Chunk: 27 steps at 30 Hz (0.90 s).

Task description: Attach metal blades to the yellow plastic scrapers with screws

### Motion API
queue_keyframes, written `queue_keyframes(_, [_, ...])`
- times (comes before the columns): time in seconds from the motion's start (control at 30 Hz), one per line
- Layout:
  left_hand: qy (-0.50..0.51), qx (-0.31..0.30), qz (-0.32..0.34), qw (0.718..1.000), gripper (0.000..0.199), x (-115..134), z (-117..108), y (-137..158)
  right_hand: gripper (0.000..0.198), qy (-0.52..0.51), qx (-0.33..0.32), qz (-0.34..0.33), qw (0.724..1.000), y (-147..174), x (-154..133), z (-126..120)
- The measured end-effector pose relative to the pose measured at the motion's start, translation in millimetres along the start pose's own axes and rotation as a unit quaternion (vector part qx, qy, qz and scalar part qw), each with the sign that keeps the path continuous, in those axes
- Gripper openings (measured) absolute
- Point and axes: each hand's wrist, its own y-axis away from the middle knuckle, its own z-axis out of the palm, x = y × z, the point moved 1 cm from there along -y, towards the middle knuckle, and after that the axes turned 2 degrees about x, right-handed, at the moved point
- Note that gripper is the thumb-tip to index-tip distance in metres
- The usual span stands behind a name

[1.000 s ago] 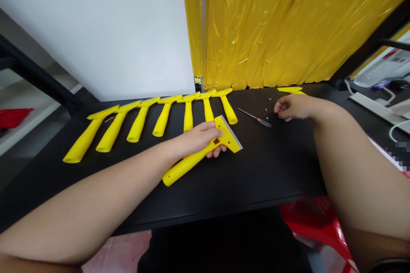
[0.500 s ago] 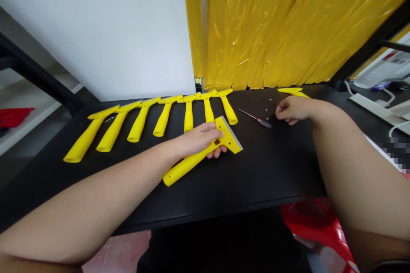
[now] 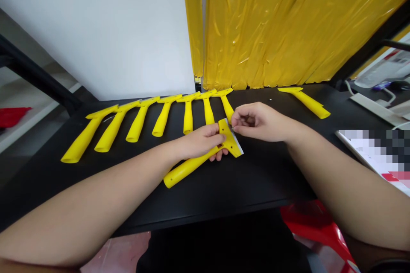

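Note:
My left hand [image 3: 208,140] is closed around a yellow scraper [image 3: 189,168] at the neck below its head. The scraper's wide head points right and bears a metal blade along its edge; small holes show in the yellow plastic. Close to the upper end of the blade, my right hand [image 3: 253,121] pinches a tiny screw, barely visible at its fingertips. Further yellow scrapers [image 3: 162,118] lie in a slanting row behind my left forearm, handles toward me. The screwdriver seen earlier is hidden behind my right hand.
One more yellow scraper [image 3: 307,102] lies at the back right of the black table [image 3: 256,179]. A small screw [image 3: 270,99] rests near the back edge. Behind stand a white panel [image 3: 128,30] and yellow plastic sheeting [image 3: 272,30]. Papers [image 3: 355,140] lie at the right.
My right hand has moved left, from beside the small screws to the scraper's blade, with its fingers pinched. The left hand keeps holding the scraper nearly in place.

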Motion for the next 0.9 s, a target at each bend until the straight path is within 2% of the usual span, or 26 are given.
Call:
queue_keyframes(0.1, [-0.016,0.001,-0.001,1.000,0.009,2,2,1,0.008,0.030,0.019,-0.029,0.999,-5,-4,13])
queue_keyframes(0.2, [-0.025,0.003,-0.006,1.000,0.004,4,3,1,0.006,0.034,0.031,-0.026,0.999,-7,-4,15])
queue_keyframes(0.4, [-0.052,0.004,-0.022,0.998,0.018,3,3,1,0.006,0.044,0.054,0.015,0.997,-10,-4,21])
queue_keyframes(0.47, [-0.054,0.011,-0.026,0.998,0.017,3,3,1,0.005,0.043,0.069,0.041,0.996,-12,-3,24])
queue_keyframes(0.7, [-0.066,0.006,-0.020,0.998,0.004,1,2,-1,0.021,-0.105,0.064,0.130,0.984,-16,-4,29])
queue_keyframes(0.9, [-0.065,-0.020,0.012,0.998,0.011,-2,1,-3,0.030,-0.175,0.058,0.175,0.967,-17,-3,33])
